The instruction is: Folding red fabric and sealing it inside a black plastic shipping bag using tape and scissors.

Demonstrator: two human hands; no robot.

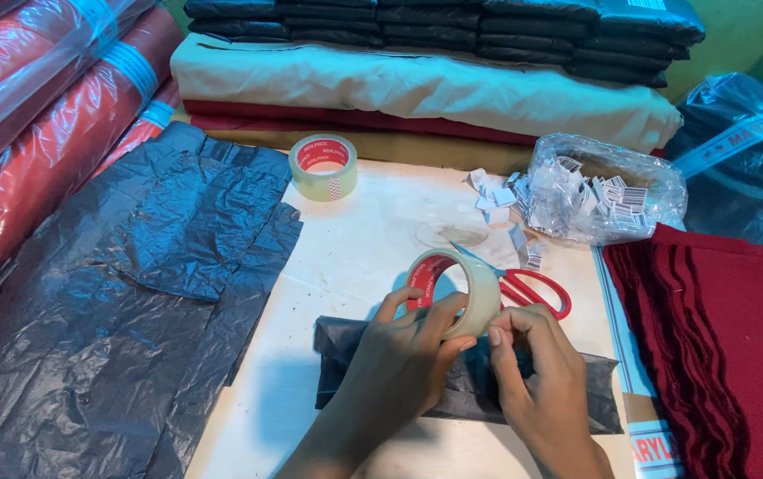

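My left hand [404, 355] holds a roll of clear tape with a red core [466, 288], fingers hooked through its hole. My right hand [537, 364] pinches at the roll's lower right edge with thumb and forefinger. Both hands hover over a small packet wrapped in black plastic [466, 386] lying on the white table sheet [355, 257]. Red-handled scissors [532, 288] lie just behind the roll, partly hidden by it.
A second tape roll [323, 166] stands at the back. A clear bag of small white labels [608, 191] sits back right, loose labels beside it. Black plastic sheets [133, 293] spread left; dark red cloth [719, 346] is stacked right; folded fabric and black packets are piled behind.
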